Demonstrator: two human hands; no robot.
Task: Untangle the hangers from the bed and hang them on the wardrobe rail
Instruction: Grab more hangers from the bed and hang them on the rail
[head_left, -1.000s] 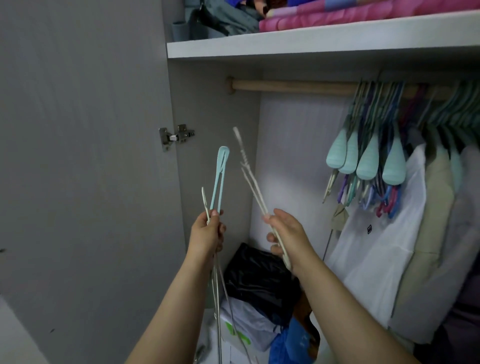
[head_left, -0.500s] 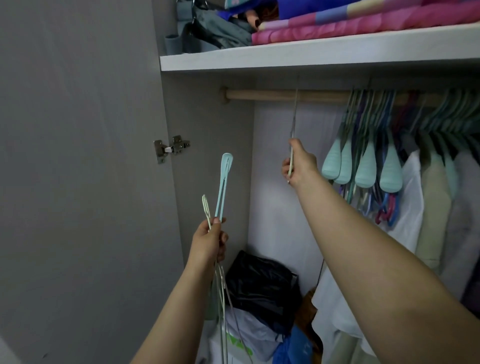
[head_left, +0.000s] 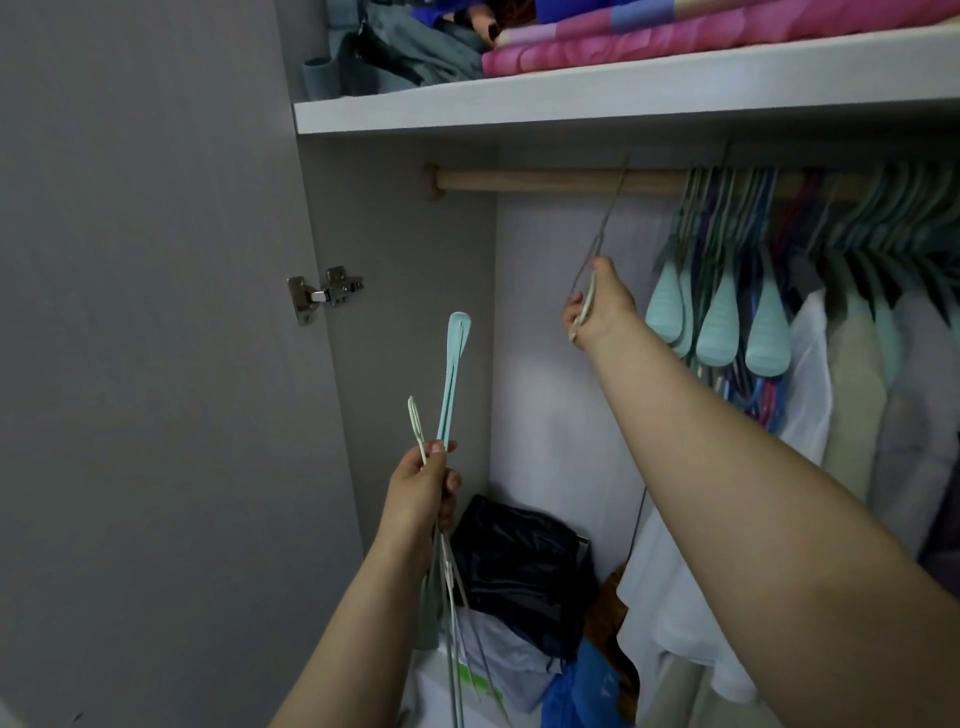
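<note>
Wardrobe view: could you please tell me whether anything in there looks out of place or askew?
The thin hanger hooked on the rail hangs slanted, because the right hand grips its lower end. It also sits apart from the bunched hangers further right. Nothing looks damaged or spilled.

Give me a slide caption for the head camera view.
Right hand hooks a hanger on the wardrobe rail.
</note>
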